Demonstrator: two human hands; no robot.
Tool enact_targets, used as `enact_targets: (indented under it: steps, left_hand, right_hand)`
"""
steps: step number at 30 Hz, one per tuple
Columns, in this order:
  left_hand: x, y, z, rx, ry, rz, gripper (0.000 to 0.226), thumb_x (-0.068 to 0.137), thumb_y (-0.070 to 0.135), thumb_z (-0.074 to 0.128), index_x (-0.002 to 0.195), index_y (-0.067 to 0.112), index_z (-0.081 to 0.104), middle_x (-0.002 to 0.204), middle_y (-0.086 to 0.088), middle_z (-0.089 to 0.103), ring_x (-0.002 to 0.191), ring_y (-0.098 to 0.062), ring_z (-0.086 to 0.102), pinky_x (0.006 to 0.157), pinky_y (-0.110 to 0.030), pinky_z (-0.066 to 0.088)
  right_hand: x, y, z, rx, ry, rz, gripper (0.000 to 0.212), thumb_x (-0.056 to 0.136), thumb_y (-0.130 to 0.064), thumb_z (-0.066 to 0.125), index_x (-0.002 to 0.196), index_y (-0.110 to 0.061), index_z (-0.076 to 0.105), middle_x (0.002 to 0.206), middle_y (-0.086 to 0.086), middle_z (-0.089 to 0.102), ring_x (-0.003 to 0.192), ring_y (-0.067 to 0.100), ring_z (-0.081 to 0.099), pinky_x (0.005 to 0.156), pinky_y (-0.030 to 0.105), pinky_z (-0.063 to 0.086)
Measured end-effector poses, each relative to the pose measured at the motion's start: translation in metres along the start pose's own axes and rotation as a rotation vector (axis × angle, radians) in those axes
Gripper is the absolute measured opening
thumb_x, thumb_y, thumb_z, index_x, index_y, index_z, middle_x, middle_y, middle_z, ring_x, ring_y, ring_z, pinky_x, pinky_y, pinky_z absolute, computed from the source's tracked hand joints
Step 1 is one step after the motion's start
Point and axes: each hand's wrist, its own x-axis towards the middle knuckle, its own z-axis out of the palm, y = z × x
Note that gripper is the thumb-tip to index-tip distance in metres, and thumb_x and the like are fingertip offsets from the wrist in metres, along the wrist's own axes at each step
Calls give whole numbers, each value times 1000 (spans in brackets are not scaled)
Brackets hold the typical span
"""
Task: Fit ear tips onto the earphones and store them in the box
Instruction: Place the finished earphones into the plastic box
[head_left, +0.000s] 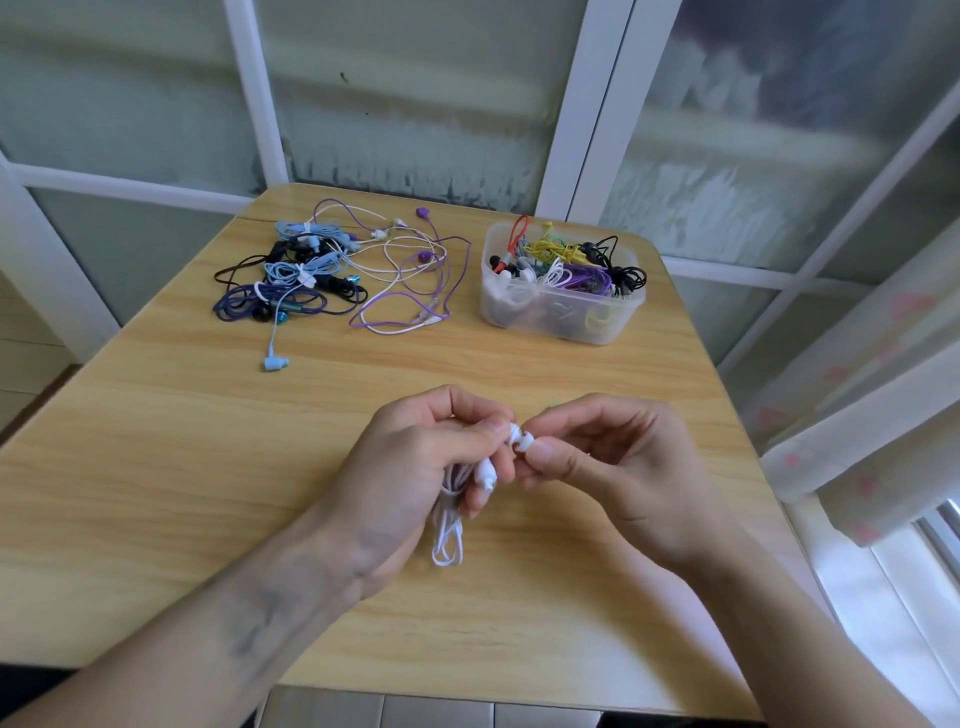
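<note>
At lower centre, my left hand gripped the white earphones, cable looped below it. My right hand pinched an ear tip against one bud. The box sat upper right on the table.
</note>
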Motion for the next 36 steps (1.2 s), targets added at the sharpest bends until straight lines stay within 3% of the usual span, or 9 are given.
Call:
enact_targets:
  steps: [3, 11, 23, 36]
  left_hand:
    - [-1, 0, 1, 31, -24, 13, 3, 87, 5, 59, 85, 4, 60, 59, -12, 57, 45, -17, 42, 44, -22, 35]
    - [1, -6, 2, 230, 33, 233, 2, 89, 2, 61, 87, 1, 61, 61, -9, 65, 51, -13, 53, 47, -20, 42]
    - [2, -3, 3, 63, 42, 88, 3, 86, 2, 61, 89, 1, 61, 60, -12, 62, 48, -15, 47, 44, -20, 39]
    - [0, 2, 0, -22, -61, -95, 16, 72, 8, 63, 86, 3, 57, 58, -13, 56, 41, -15, 42, 41, -20, 34]
  right_hand:
    - [-1, -1, -1, -42, -2, -22, 11, 76, -8, 74, 85, -2, 75, 80, 17, 75, 68, 32, 71, 70, 38, 60]
    - [-2, -1, 1, 106, 5, 76, 13, 69, -16, 76, 81, -12, 79, 82, 20, 75, 75, 32, 73, 69, 34, 60]
    - [-1, 0, -3, 159, -66, 120, 14, 75, -17, 74, 87, -10, 77, 87, 22, 74, 80, 30, 73, 74, 31, 58]
    - [-2, 0, -3, -28, -49, -6, 10, 79, -10, 73, 87, -5, 75, 83, 17, 75, 75, 37, 73, 74, 42, 61]
